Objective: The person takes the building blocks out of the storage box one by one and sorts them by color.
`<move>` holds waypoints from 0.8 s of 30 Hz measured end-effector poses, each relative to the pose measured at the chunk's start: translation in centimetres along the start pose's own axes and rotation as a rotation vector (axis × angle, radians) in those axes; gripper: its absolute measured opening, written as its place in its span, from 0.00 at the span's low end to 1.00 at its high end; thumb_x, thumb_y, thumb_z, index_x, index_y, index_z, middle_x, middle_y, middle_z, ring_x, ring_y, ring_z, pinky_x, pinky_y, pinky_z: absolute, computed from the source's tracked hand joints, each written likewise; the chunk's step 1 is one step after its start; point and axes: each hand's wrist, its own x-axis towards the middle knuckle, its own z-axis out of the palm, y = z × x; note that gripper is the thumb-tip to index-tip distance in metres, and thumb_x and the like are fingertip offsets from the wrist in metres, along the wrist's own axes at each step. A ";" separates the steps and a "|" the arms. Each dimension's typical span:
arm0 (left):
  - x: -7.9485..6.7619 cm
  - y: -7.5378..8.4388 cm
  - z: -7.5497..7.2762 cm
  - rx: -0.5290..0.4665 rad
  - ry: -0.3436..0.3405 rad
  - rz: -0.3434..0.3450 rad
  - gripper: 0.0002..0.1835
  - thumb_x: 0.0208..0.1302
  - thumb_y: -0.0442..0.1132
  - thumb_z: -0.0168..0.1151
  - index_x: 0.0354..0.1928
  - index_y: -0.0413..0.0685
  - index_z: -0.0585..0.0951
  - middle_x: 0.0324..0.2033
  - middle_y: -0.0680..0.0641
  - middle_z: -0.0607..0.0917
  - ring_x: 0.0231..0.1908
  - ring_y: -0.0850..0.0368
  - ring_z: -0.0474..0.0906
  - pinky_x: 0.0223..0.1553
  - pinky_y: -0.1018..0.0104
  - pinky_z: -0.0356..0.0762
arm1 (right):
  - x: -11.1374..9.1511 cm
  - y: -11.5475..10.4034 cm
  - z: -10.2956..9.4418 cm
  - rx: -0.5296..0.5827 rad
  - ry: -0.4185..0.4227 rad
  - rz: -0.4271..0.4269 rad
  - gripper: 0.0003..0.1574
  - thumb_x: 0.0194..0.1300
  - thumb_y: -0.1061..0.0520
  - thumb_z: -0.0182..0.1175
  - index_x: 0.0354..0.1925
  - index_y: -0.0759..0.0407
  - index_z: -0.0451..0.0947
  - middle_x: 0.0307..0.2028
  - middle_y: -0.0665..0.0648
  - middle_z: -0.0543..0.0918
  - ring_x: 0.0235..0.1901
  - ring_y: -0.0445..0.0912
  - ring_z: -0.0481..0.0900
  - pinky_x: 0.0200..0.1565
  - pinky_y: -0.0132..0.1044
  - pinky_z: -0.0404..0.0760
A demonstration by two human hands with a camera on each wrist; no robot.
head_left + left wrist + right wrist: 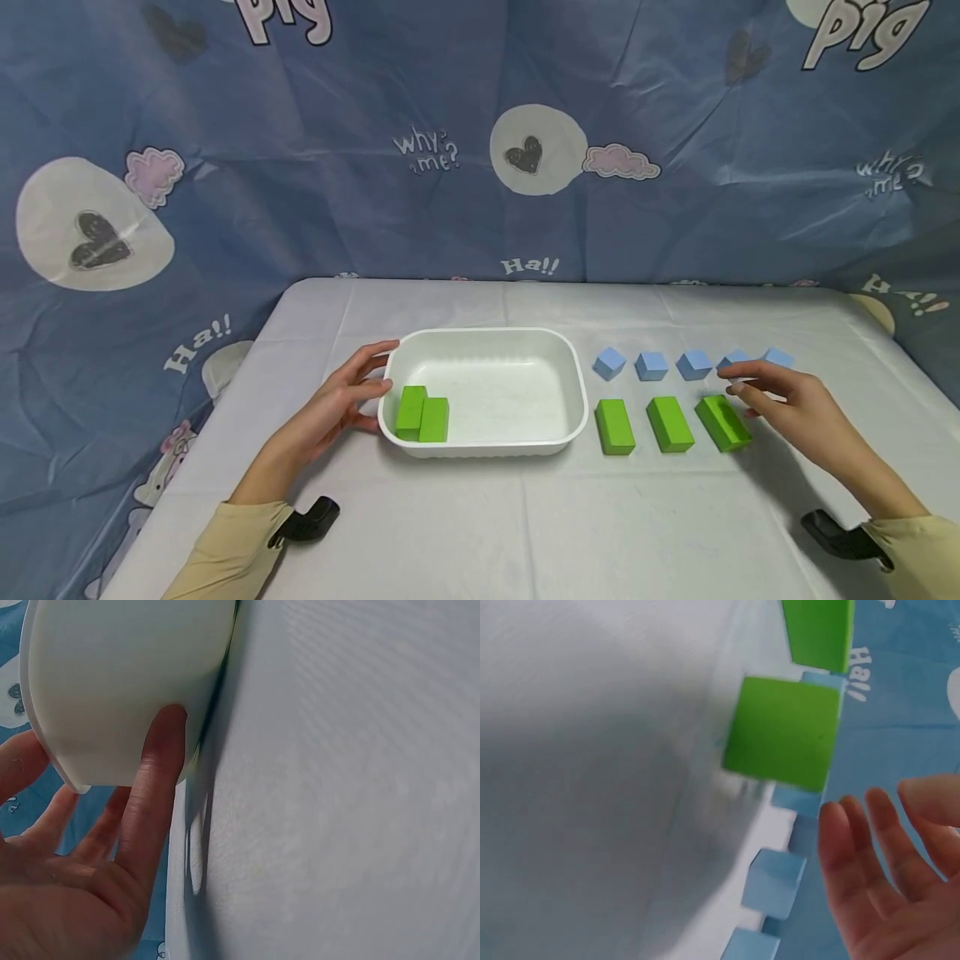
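At the left end of a white plastic tray (495,451), my left hand (341,407) touches the rim and outer wall with extended fingers; the left wrist view shows a fingertip against the side of the tray (135,682). Two green blocks (411,412) lie side by side in its left part. My right hand (795,408) hovers with loosely bent fingers beside and above the rightmost green block (723,423). In the right wrist view nothing is between its fingers, and a green block (784,733) appears apart from them.
Two more green blocks, one (615,427) nearer the tray and another (670,425), lie in line with the rightmost one. Behind them runs a row of several blue cubes (652,366), partly hidden by the right hand. A printed blue cloth (450,217) hangs behind the white-covered table (450,525).
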 end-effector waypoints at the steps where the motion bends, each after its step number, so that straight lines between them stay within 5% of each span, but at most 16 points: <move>1: 0.0 0.0 0.0 -0.001 0.001 0.000 0.32 0.71 0.41 0.58 0.74 0.60 0.60 0.68 0.44 0.63 0.54 0.48 0.76 0.36 0.52 0.83 | 0.0 -0.2 0.0 0.010 0.008 -0.005 0.16 0.73 0.58 0.57 0.57 0.58 0.78 0.51 0.46 0.80 0.37 0.43 0.84 0.37 0.31 0.81; 4: 0.0 0.1 0.0 -0.004 0.002 0.001 0.32 0.72 0.40 0.57 0.74 0.59 0.60 0.68 0.43 0.63 0.53 0.48 0.76 0.36 0.52 0.83 | 0.1 -0.9 0.2 0.056 0.039 -0.022 0.16 0.72 0.59 0.58 0.57 0.58 0.79 0.49 0.44 0.81 0.37 0.43 0.85 0.39 0.29 0.81; 9: 0.0 0.1 0.0 0.001 0.000 0.002 0.31 0.72 0.39 0.56 0.74 0.59 0.60 0.68 0.43 0.63 0.54 0.48 0.76 0.35 0.53 0.84 | 0.7 -1.9 0.7 0.145 0.065 -0.060 0.16 0.71 0.61 0.59 0.56 0.60 0.78 0.49 0.53 0.83 0.42 0.40 0.84 0.39 0.33 0.82; 24: 0.0 0.1 0.0 0.000 0.000 0.015 0.31 0.71 0.39 0.57 0.74 0.59 0.61 0.68 0.43 0.64 0.53 0.48 0.77 0.34 0.53 0.84 | 2.8 -5.8 2.4 0.274 -0.013 -0.149 0.20 0.71 0.64 0.58 0.59 0.60 0.75 0.54 0.54 0.80 0.48 0.43 0.82 0.46 0.32 0.81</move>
